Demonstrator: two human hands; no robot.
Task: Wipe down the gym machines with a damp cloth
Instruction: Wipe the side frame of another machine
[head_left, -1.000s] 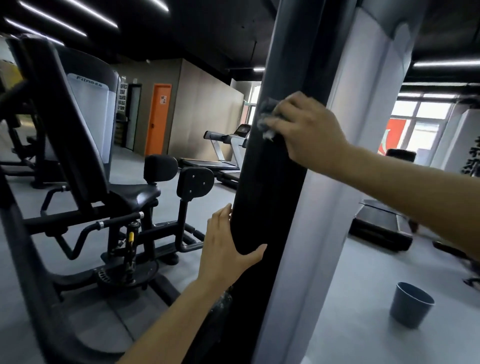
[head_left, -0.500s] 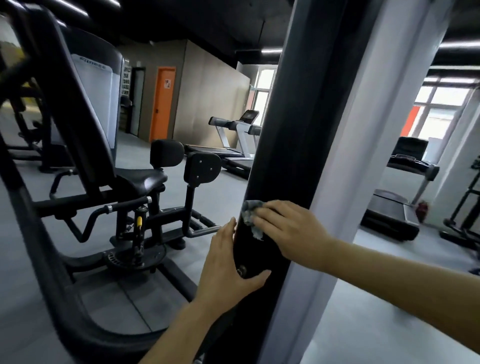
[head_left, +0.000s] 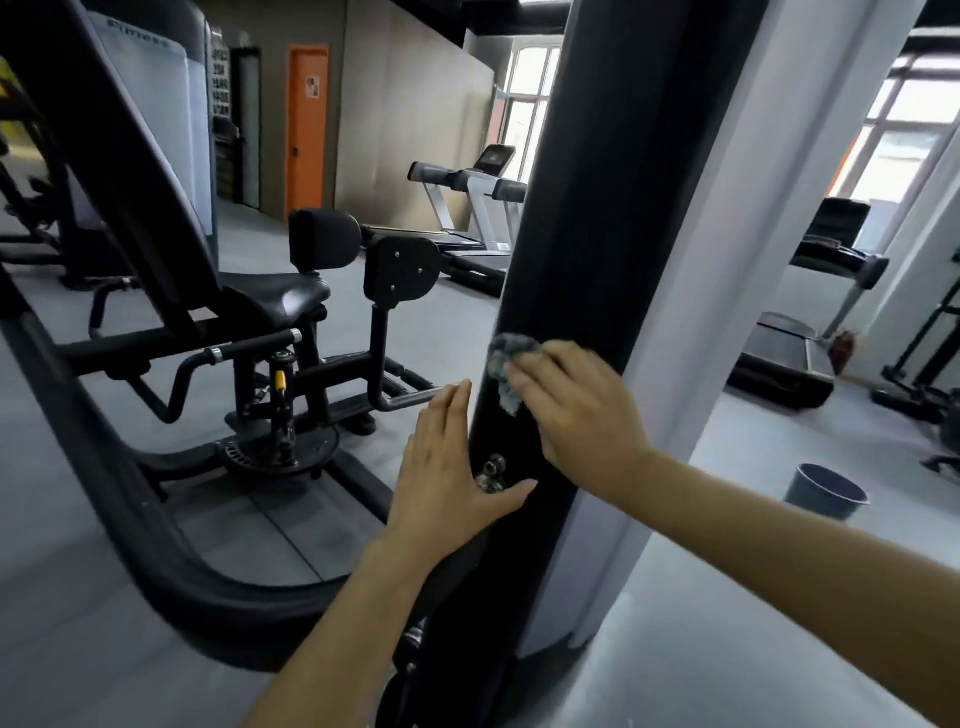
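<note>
My view: two bare forearms, no sleeves in frame. Left grip and right grip ungloved. No rings, watch, wristbands.

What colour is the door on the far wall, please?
The door is orange, seen in the head view, the only one here.

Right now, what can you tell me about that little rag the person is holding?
The cloth is small, grey with a bluish tint, crumpled into a wad and looks soft. It is pressed flat against the black upright post of the gym machine by the right hand, whose fingers cover most of it, so only its left edge peeks out. It sits above a metal bolt. Whether it is wet cannot be seen.
</note>
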